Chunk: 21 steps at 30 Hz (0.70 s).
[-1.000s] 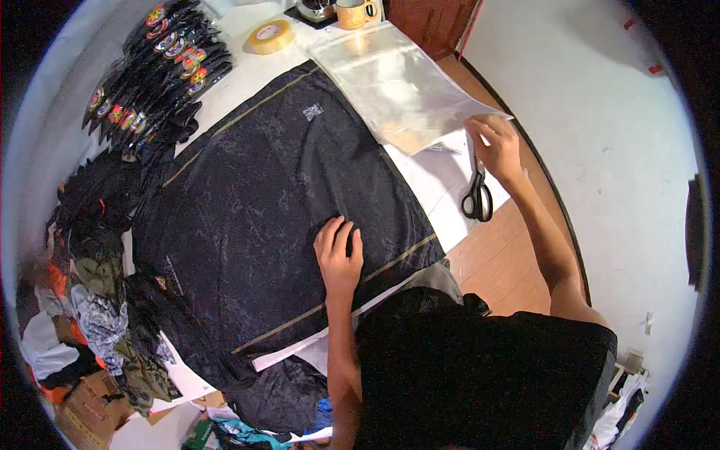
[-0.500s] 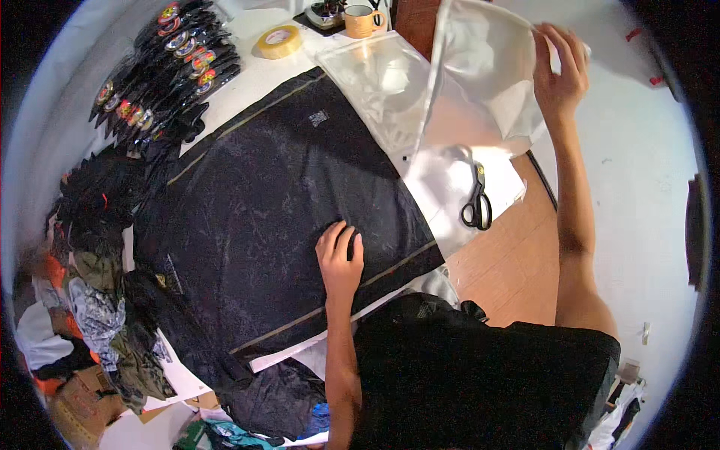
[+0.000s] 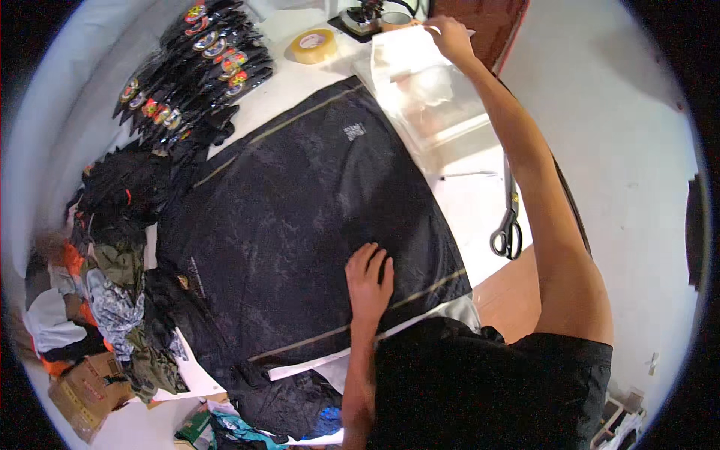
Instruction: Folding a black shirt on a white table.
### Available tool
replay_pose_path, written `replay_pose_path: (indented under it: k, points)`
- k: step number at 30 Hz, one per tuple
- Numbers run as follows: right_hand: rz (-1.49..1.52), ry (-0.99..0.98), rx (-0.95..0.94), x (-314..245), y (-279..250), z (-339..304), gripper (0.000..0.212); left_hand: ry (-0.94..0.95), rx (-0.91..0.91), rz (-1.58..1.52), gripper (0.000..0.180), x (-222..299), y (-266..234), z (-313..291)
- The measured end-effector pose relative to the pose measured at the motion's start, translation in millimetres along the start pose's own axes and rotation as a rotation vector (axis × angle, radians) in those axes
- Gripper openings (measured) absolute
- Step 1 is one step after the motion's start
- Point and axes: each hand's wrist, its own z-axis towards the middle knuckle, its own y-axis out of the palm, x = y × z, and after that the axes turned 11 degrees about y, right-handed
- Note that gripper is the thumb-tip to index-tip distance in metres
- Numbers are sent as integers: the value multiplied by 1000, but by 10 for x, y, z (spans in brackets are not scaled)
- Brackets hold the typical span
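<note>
A black garment with thin tan lines along two edges lies spread on the table, with a small pale print near its far right corner. My left hand rests flat on it near the front edge, fingers a little apart and holding nothing. At the far right, my right hand pinches the edge of a clear plastic bag. The bag lies low over other clear plastic beside the garment. Glare on the plastic hides how many layers there are.
Black scissors and a pen lie right of the garment. Behind it are a tape roll and a partly hidden mug. Black packets with round stickers fill the far left. Heaped clothes and a cardboard box are at left.
My right hand has come left and down, bringing the raised plastic bag over the clear plastic beside the garment. My left hand stays on the garment. The whole view has shifted slightly.
</note>
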Motion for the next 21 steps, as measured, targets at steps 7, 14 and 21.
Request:
replay_pose_path:
  k: [7, 14, 21]
  points:
    - [-116, 127, -249, -155, 575, -75, 20, -61, -38, 4, 23, 28, -51, -29]
    - [-106, 68, -330, -133, 848, -66, 19, -110, -74, -19, 23, 32, -59, 39]
    - [69, 122, -590, -16, 905, -56, 29, -101, -49, -10, 22, 2, -65, 20]
